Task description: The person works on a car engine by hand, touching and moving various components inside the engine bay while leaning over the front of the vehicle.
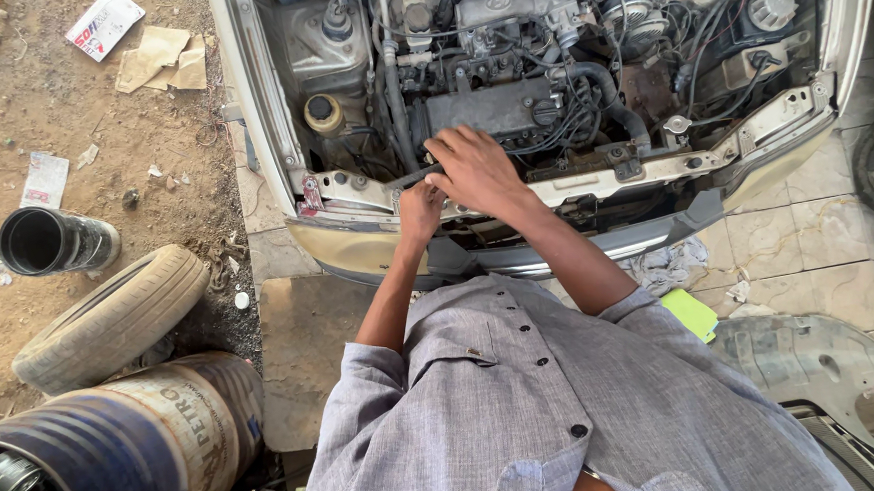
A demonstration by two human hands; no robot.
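The black hose (416, 174) lay at the front of the engine bay (547, 64), just behind the front crossmember (591, 180). Your right hand (475, 170) covered it, fingers curled together over it; your left hand (420, 209) was closed on the crossmember's edge just beside it. A slip there could have scraped your knuckles on the sheet-metal edges, I judged, or tugged the wiring (573, 107) crowding the engine. Your right palm hid what the fingertips actually pinched, and the bumper (653, 236) cut off everything below.
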